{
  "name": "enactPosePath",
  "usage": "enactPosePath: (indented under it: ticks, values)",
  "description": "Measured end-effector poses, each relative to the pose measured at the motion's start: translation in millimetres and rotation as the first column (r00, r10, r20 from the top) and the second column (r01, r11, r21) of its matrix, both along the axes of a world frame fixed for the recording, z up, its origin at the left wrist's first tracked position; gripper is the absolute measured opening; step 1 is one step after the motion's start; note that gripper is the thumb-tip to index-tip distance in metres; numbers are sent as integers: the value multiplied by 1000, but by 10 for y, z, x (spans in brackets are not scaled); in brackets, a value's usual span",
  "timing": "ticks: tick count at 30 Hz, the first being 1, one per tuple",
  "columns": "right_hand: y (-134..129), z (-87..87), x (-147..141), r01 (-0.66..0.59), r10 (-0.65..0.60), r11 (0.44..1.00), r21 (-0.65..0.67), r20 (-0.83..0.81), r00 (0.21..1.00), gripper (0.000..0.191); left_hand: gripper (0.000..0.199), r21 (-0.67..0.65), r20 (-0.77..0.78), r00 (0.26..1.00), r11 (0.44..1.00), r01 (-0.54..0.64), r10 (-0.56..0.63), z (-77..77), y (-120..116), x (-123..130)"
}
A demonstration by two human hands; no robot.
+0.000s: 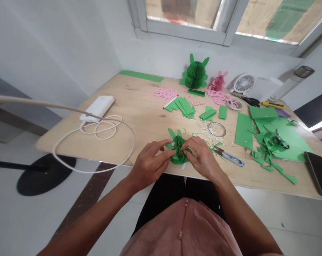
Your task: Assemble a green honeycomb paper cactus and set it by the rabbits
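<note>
Near the table's front edge lies a small green paper rabbit [178,160] with folded layers and two ears pointing away from me. My left hand [153,160] grips its left side, thumb and fingers bent against the paper. On the other side, my right hand [199,154] pinches the folds near the middle. A small white strip shows by my left fingertips, and another pale strip sticks out below the rabbit. Blue-handled thread snips [230,156] lie just right of my right hand. Beyond the rabbit is a roll of tape [216,130].
A larger green paper rabbit [195,74] and a pink one [218,81] stand by the wall. Pink cutouts [165,93], green rectangles [184,107] and green scraps [267,153] are spread about. A white power bank [98,107] with a cable sits left; a phone [318,174] lies right.
</note>
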State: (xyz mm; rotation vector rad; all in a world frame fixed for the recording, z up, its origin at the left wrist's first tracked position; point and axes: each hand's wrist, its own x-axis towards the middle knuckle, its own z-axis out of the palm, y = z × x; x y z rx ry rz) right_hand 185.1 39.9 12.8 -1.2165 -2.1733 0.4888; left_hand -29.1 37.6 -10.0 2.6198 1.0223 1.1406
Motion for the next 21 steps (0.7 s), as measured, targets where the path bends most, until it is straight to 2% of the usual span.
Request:
enactPosePath:
  ticks: [6,13,21]
  values:
    - [-12,18,-31,3,-4,1000,9,23,1000,13,24,71,-65,996,995,67,-62,65,-30,8]
    - [-18,8,-56,5,-6,1000,30,53,999,14,26,106,-158,987,994,26,-9,79,-42,17]
    - [-32,22,-69,-2,-1,999,42,67,998,15,22,122,-174,984,992,-5,26,43,-54,18]
